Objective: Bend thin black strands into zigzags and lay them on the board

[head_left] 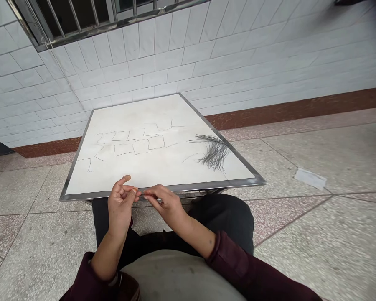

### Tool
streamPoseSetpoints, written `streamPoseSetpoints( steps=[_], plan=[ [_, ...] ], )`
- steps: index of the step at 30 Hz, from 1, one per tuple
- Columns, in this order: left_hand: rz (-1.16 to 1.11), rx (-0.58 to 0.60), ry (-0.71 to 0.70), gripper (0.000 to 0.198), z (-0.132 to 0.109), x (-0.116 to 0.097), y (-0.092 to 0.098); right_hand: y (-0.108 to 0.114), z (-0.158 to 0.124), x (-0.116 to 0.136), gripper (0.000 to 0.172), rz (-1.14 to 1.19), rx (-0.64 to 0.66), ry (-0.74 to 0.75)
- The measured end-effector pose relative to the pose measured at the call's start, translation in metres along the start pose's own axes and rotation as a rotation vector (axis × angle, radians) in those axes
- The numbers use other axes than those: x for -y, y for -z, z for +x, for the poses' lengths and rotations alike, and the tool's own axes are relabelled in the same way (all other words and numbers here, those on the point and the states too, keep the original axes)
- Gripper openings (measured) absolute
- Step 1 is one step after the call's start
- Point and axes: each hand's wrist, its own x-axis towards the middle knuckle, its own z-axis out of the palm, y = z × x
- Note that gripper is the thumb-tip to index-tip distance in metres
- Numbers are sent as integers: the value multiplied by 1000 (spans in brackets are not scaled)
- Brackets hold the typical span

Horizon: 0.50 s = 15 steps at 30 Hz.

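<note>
My left hand (120, 202) and my right hand (164, 205) meet at the near edge of a white table (163, 117) with a metal rim. Both pinch, fingertips almost touching, on a thin strand too fine to make out. The left index finger sticks up. On the tabletop lie thin wires bent into zigzag shapes (134, 142), set in rows. A loose bundle of straight dark wires (214, 152) lies near the table's right edge.
A white tiled wall with a brown skirting (301, 106) runs behind the table, under a barred window (81, 16). The floor is speckled stone tile. A white scrap of paper (310, 178) lies on the floor to the right. My knees are under the table.
</note>
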Motion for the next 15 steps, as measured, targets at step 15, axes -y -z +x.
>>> streamPoseSetpoints(
  steps=[15],
  plan=[
    [-30, -79, -28, 34, 1, 8, -1, 4, 0, 3, 20, -167, 139, 114]
  ],
)
